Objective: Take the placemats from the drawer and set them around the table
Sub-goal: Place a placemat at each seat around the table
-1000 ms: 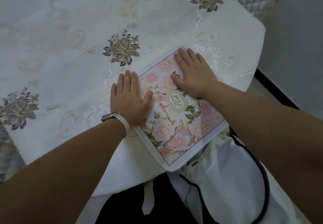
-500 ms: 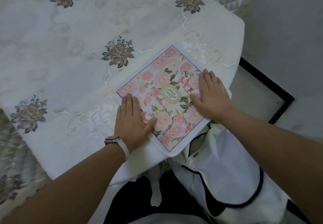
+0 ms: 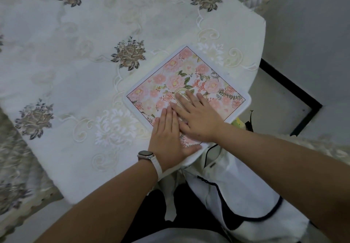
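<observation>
Because the placemat [image 3: 189, 83] lies near the table [image 3: 75, 62] corner, your left hand [image 3: 168, 138] and right hand [image 3: 198, 117] press flat, fingers extended and together, holding it in position.

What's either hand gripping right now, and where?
Nothing gripped. Left hand and right hand lie flat, fingers extended, pressing the placemat at its near corner.
</observation>
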Motion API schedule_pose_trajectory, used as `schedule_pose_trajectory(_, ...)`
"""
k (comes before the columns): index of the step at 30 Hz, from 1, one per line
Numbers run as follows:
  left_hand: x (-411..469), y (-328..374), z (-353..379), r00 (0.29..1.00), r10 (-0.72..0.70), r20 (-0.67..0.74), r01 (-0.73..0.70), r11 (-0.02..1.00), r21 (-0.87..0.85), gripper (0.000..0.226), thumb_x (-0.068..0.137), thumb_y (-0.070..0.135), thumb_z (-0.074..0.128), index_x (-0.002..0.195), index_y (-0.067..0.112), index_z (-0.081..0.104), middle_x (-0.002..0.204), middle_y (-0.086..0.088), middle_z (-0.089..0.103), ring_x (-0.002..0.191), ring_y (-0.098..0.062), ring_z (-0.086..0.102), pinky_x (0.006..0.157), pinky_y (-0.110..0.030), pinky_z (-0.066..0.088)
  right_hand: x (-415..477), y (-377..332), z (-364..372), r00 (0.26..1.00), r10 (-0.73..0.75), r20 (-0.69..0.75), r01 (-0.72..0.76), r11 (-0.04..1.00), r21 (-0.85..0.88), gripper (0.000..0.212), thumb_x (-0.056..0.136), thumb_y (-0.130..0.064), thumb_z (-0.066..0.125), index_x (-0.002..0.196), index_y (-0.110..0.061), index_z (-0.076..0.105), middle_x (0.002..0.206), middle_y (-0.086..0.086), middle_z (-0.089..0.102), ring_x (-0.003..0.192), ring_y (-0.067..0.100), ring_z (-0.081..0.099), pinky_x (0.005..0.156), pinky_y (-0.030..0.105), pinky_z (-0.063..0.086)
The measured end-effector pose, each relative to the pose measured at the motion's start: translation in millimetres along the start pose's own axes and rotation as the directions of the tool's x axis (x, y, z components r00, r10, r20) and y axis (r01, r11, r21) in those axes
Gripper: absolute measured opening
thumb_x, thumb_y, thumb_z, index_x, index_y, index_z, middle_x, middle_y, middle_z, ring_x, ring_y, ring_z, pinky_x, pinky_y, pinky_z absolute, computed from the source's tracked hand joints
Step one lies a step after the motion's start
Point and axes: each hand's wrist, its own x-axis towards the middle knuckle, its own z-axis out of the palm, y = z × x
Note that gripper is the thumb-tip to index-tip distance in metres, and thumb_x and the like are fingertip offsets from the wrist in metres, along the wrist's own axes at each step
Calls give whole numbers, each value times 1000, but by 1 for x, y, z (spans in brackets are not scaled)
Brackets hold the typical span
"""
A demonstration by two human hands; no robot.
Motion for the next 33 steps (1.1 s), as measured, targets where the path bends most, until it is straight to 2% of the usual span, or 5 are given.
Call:
schedule_pose_trajectory(10,-14,-19,8,987,155,29,-156,988,20,134,66,98,32,156,3,2,165,-15,-1,153,-28,-2,122,-47,3,-16,43,-1,992,122,-29,-124,989,-81,81,93,-63,24,157,-14,8,164,7,-2,151,23,-5,121,40,-4)
schedule_pose_trajectory(24,-30,-44,-11,973,140,185,-146,989,19,106,78,91,17,153,25,-19,162,1,-26,148,-20,-26,123,-41,-6,-39,103,-33,936,345,65,-346,938,7,77,94,-67,10,155,-25,-9,162,-2,-15,148,20,-13,117,40,-5)
schedule_pose_trajectory(27,-38,-63,-36,974,107,197,-102,994,-35,96,83,76,36,158,22,11,167,0,1,153,-20,0,124,-38,12,-40,93,-53,945,325,44,-326,945,18,73,94,-59,24,150,-14,27,160,9,22,145,31,22,117,45,22)
schedule_pose_trajectory(29,-45,-74,-54,987,64,149,-54,996,-72,83,86,68,43,153,20,32,159,-1,33,144,-21,31,115,-34,32,-38,81,-66,961,275,11,-275,961,24,64,89,-54,27,129,-10,52,134,11,51,126,30,46,103,41,40)
schedule_pose_trajectory(33,-66,-92,-93,999,-27,46,32,993,-113,59,91,56,51,138,21,54,138,3,57,123,-19,52,98,-33,44,-29,50,-89,978,187,-97,-178,980,90,44,93,-32,52,131,-10,57,134,10,56,123,28,51,99,40,44)
